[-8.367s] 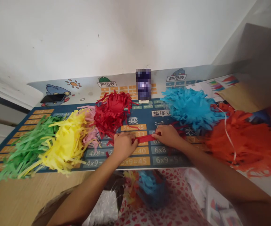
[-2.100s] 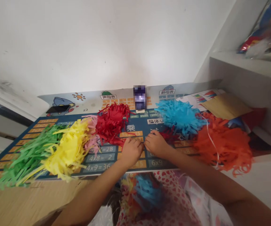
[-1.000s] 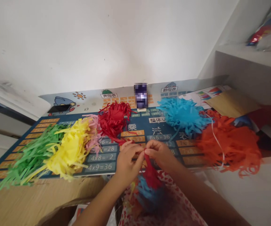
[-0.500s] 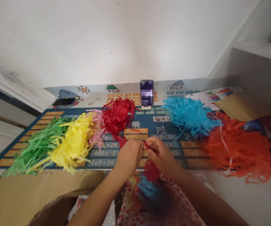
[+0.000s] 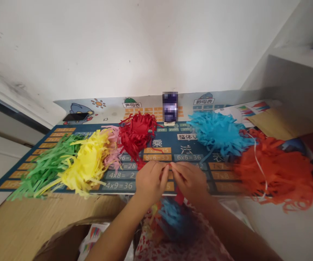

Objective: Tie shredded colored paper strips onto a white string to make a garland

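Observation:
Over the front edge of the table, my left hand [image 5: 151, 179] and my right hand [image 5: 190, 177] meet fingertip to fingertip. Both are closed, pinching a red paper strip [image 5: 179, 196], of which one part hangs below the right hand. The piece between the fingers is mostly hidden. Just beyond the left hand lies a heap of fringed red paper [image 5: 138, 132], its loose ends close to my knuckles. Blue and multicoloured paper strips [image 5: 172, 214] rest on my lap underneath.
Fringed paper heaps in green [image 5: 49, 163], yellow [image 5: 87, 159] and pink [image 5: 113, 154] lie left; blue [image 5: 220, 133] and orange [image 5: 278, 174] lie right. A phone [image 5: 170, 107] stands at the back, another dark phone [image 5: 76, 116] lies left. An open cardboard box [image 5: 61, 237] is below.
My hands have drawn together until the fingertips touch, and the right hand has turned knuckles up. The red strip between them is now largely covered, and its hanging part has shifted right.

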Demonstrator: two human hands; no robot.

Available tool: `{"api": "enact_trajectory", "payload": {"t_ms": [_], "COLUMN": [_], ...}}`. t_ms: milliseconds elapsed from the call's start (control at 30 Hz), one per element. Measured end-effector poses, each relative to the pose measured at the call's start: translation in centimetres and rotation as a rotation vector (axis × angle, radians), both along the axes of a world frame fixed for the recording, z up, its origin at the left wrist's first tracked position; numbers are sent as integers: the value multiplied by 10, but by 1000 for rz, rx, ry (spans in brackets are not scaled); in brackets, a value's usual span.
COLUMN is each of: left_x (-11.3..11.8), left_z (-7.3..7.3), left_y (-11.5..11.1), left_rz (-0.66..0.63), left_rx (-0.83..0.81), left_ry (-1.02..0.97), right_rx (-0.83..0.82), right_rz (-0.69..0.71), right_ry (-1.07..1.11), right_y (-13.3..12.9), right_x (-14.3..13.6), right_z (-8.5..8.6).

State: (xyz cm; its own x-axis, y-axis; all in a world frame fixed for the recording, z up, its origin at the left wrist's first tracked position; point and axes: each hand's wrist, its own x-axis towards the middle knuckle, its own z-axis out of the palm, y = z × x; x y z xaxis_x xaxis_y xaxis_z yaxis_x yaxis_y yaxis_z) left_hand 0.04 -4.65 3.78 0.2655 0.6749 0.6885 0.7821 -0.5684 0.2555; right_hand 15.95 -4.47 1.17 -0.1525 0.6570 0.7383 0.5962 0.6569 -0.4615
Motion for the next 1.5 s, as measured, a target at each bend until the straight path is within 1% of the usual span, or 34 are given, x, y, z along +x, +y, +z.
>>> {"api": "enact_trajectory", "payload": {"t_ms": [133,233,333,400,533,633,733,867,933,1000,1100,1167,1200,1233,1300,1400,1500], "left_x": [11,17,20,21,20,19,16,12,10,7,4,1,0,-1,-4,-8,-10], "left_z": [-3,-6,-9,-12,-17,-18,-19,-18,-14,-9,-2,-1,0,0,0,0,-6], "left_y": [-2,-4,-6,-7,-8,-10,-11,-11,-11,-11,-11,-11,-11,-11,-10,-7,-3], "left_rz": [60,47,8,-2,44,54,17,-4,-29,-121,-298,-369,-390,-405,-406,-379,-326], "left_rx": [19,-33,-111,-126,-130,-128,-162,-232,-302,-422,-670,-810,-846,-851,-796,-663,-532], "left_ry": [-133,-229,-285,-288,-271,-257,-289,-384,-429,-479,-586,-671,-700,-714,-675,-497,-307], "right_rx": [108,129,95,88,95,56,-7,-55,-62,-94,-183,-228,-242,-248,-230,-156,-125], "right_rz": [-51,-65,-64,-67,-65,-69,-106,-41,-37,-9,158,274,304,315,294,239,201], "right_ry": [-38,-49,-44,-48,-89,-119,-157,-204,-145,-47,77,137,162,183,198,154,91], "right_y": [-3,-4,-3,-3,-5,-11,-16,-13,-7,0,8,12,13,14,15,16,16], "right_x": [-4,-6,-6,-6,-9,-16,-20,-14,-8,0,8,10,10,9,7,3,-3], "right_z": [-4,-8,-11,-12,-11,-8,-4,4,9,15,21,24,24,25,25,24,23]}}
